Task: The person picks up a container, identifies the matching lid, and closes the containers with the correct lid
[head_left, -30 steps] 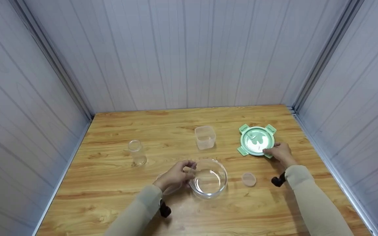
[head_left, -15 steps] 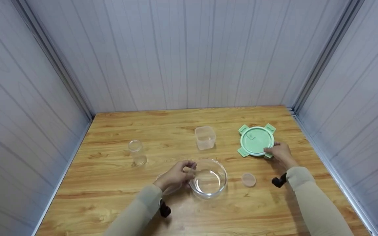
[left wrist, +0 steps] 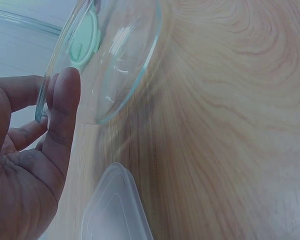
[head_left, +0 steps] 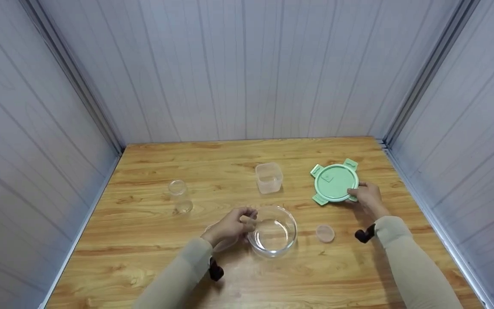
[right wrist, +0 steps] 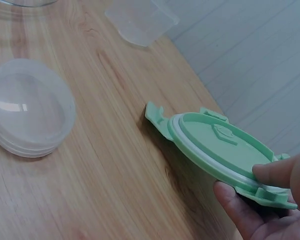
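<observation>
Green, the lid [head_left: 336,182] sits in the right hand [head_left: 366,198], thumb on top and fingers underneath, a narrow pinch at its near right rim, by a flap. Nearly all of it stretches out ahead and to the left of that grip, and the right wrist view shows it tilted, with the held side up off the wood; whether the far flaps touch the table [head_left: 144,249], I can't tell. Over on the other side, the left hand [head_left: 232,223] pinches the glass bowl [head_left: 273,252] by the left part of its rim, thumb on one side and fingers on the other. Under that wrist lies a clear cover [left wrist: 115,210]. From where I stand, the lid is near the table's right and far edges, with the tub [head_left: 269,186] to its left. A stretch of wood runs between lid and bowl, and the small cap [head_left: 325,234] lies near the bowl's right side. Well off to the left stands the jar [head_left: 180,197]
</observation>
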A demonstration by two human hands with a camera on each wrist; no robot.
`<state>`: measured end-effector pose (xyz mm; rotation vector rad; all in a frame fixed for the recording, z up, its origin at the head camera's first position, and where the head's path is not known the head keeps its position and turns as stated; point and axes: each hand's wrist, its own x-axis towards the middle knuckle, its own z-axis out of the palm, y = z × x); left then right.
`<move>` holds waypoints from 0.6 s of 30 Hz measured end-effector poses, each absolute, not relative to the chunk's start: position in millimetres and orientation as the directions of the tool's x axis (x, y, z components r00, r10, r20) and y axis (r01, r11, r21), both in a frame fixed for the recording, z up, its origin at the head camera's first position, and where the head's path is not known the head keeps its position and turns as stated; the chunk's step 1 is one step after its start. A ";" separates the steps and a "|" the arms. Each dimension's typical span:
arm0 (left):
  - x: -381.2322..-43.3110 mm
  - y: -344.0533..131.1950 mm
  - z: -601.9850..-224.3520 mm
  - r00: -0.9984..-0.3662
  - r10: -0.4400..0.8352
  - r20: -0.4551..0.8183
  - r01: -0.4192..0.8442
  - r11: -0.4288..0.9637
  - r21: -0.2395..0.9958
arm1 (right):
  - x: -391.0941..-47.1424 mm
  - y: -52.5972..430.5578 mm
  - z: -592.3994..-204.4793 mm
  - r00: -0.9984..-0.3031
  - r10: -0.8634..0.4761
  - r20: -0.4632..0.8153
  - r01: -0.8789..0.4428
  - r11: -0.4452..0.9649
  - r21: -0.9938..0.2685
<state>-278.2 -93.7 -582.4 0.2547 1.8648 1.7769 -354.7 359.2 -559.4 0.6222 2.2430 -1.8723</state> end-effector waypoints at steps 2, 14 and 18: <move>-278.0 -93.2 -582.0 -0.831 0.494 -0.256 -0.238 0.101 0.966 | -354.7 358.8 -558.4 -0.902 0.219 -0.373 0.406 0.133 -0.904; -277.3 -93.8 -584.3 -0.844 0.486 -0.227 -0.229 0.056 0.972 | -351.9 353.2 -545.8 -0.920 0.227 -0.320 0.374 0.255 -0.892; -277.5 -93.8 -582.8 -0.841 0.489 -0.230 -0.227 0.068 0.972 | -351.5 349.5 -540.6 -0.936 0.218 -0.278 0.337 0.314 -0.888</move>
